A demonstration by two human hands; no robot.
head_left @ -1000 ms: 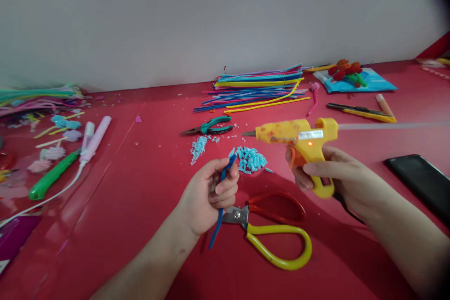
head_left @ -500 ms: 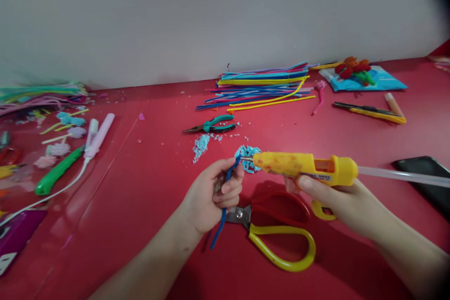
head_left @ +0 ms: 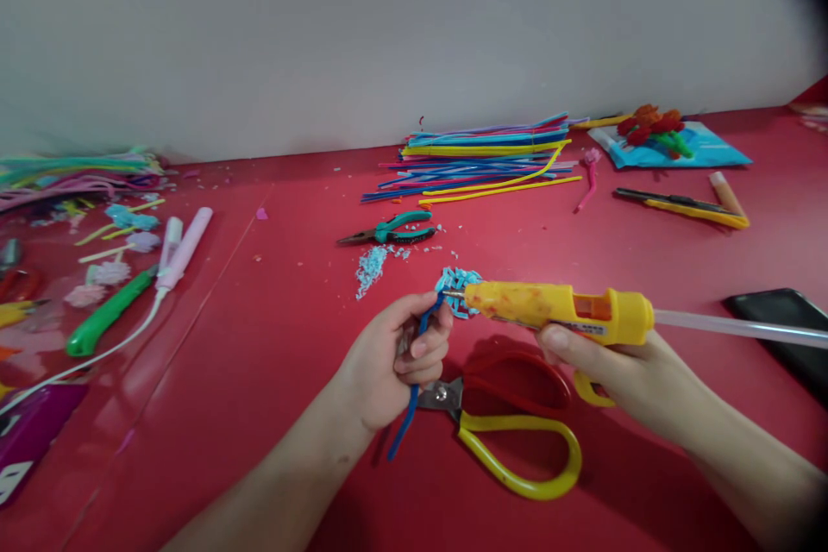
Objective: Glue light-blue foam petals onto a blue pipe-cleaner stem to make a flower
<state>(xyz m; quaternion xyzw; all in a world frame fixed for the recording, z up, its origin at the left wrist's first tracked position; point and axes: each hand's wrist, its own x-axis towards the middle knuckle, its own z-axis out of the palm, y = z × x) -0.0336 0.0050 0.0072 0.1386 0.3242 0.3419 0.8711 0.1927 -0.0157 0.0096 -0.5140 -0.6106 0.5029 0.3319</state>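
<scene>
My left hand (head_left: 404, 354) pinches a blue pipe cleaner (head_left: 404, 429), whose lower end hangs down past the palm. In my right hand (head_left: 601, 362) is a yellow hot glue gun (head_left: 523, 304), with a clear glue stick (head_left: 730, 325) sticking out of its back. The gun's metal nozzle is at the pipe cleaner's upper end, by my left fingertips; whether they touch I cannot tell. Behind the nozzle lies a pile of light blue cut pieces (head_left: 456, 279). Scissors (head_left: 540, 492) with one red and one yellow handle lie below, blades partly hidden by my left hand.
Teal-handled pliers (head_left: 406, 233) lie beside light blue scraps (head_left: 371, 269). Behind them is a bundle of pipe cleaners (head_left: 485, 151). A box cutter (head_left: 679, 205) and a black phone (head_left: 786, 328) are at right. A pink corded tool (head_left: 185, 250) and a green-handled tool (head_left: 109, 315) lie left.
The glue gun has shifted very slightly left and its body has tilted a little. My left hand stays nearly where it was, still pinching the pipe cleaner.
</scene>
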